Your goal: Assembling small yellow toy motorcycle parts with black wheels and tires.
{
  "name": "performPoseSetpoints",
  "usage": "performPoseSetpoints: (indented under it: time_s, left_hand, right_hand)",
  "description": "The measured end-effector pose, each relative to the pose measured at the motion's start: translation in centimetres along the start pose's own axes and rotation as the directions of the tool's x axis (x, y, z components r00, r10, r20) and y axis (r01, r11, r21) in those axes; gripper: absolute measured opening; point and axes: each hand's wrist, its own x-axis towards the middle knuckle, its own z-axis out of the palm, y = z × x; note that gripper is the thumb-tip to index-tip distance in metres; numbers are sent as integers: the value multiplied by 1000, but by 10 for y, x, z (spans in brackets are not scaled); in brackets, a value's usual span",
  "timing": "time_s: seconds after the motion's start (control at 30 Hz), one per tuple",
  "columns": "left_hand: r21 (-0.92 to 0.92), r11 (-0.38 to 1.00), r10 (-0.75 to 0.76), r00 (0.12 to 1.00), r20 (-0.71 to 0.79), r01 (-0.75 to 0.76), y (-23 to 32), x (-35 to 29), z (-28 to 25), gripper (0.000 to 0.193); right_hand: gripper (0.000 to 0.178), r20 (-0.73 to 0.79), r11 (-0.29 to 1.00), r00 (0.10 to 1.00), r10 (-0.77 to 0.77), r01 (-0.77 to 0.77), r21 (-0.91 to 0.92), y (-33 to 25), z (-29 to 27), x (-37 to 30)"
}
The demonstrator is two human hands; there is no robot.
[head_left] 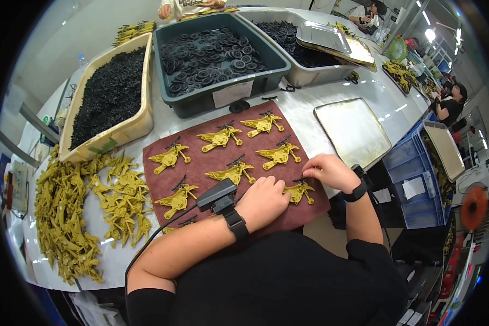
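On a maroon cloth, several yellow plastic frame parts, such as a middle one, lie in rows with thin black pieces at their upper edges. At the front right of the cloth, the fingers of my left hand are bent together at the left end of a yellow part. My right hand is closed in a pinch at that part's upper edge, on a small black piece. Its fingertips partly cover the piece. Each wrist carries a black strapped device; the left one hides some of the cloth.
A heap of yellow parts covers the table's left side. Behind the cloth stand a cream bin of small black parts, a green bin of black wheels and a grey bin. To the right are a metal tray and blue crate.
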Motion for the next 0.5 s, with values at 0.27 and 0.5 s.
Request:
performPoseSetpoints:
  time_s: [0.27, 0.5]
  left_hand:
    - [-164, 961, -261, 929, -261, 224, -76, 32, -25, 6]
    - [-105, 821, -566, 778, -272, 561, -179, 55, -20, 17]
  right_hand:
    - [16, -376, 960, 894, -243, 277, 39, -3, -22, 100]
    - [28, -235, 947, 939, -250, 187, -262, -32, 11, 219]
